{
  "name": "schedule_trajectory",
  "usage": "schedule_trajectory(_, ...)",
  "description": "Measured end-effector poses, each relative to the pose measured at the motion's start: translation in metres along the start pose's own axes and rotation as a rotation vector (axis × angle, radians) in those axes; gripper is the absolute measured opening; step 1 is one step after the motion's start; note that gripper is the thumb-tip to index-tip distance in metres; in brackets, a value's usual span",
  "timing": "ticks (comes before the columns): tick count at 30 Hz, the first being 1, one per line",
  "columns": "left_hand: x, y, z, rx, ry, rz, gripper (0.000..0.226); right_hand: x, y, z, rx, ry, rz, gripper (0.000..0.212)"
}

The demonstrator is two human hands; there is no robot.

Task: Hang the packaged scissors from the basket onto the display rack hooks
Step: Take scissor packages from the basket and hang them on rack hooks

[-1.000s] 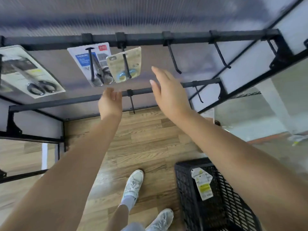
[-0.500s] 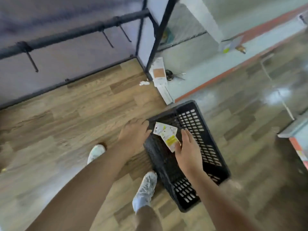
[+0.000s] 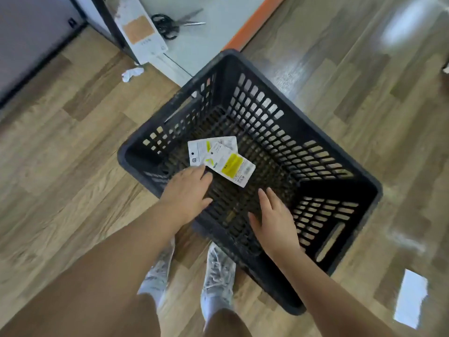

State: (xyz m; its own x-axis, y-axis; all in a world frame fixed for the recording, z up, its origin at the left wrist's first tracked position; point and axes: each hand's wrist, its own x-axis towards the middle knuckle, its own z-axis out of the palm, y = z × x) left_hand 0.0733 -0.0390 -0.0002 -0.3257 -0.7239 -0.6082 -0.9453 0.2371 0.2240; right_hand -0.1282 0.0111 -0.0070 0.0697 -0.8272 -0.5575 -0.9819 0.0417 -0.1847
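Note:
A black slatted plastic basket stands on the wood floor in front of me. Two white scissor packages lie back side up on its bottom: one with a yellow label overlapping another beneath it. My left hand reaches into the basket, fingertips touching the near edge of the packages, fingers straight. My right hand hovers open over the basket floor, to the right of the packages and apart from them. The display rack's hooks are out of view.
The rack's black frame post stands at the top left. Loose black-handled scissors and a white card lie on the pale floor behind the basket. A crumpled paper scrap and a white sheet lie on the floor. My shoes are beside the basket.
My view dropped from the rack hooks down to the basket. Both hands came down from the rack into the basket, and the left hand now touches the packages.

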Motion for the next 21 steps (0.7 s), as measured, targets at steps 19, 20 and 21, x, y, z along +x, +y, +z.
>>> schedule_trajectory(19, 0.228, -0.078, 0.121, 0.380, -0.084, 0.015, 0.112, 0.229, 0.053, 0.163, -0.130, 0.132, -0.236, 0.097)
schedule_trajectory(20, 0.229, -0.075, 0.118, 0.366, -0.059, 0.012, 0.109, 0.230, 0.054, 0.163, -0.089, 0.173, -0.249, 0.099)
schedule_trajectory(21, 0.230, -0.073, 0.114, 0.362, -0.046, 0.010, 0.108, 0.231, 0.056, 0.163, -0.065, 0.189, -0.262, 0.102)
